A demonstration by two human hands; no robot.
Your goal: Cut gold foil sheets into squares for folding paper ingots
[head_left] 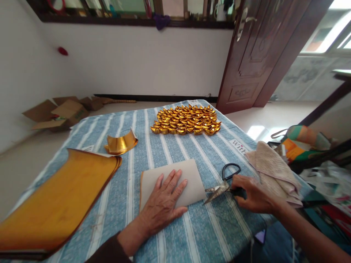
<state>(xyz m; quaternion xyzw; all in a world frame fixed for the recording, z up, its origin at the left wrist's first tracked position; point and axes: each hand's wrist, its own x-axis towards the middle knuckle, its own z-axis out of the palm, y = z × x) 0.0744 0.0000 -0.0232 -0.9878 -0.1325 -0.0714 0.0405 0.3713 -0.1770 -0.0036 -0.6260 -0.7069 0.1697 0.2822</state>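
The left hand (164, 200) lies flat on the grey sheet (189, 175), fingers spread and released. Just right of that sheet, the right hand (253, 194) grips the scissors (222, 187), blades parted near its edge.

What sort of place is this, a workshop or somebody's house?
Most likely a room in a home, used for paper craft: a striped tablecloth, a wooden door standing open, cardboard boxes on the floor. Folded gold paper pieces sit in rows; the right hand holds scissors.
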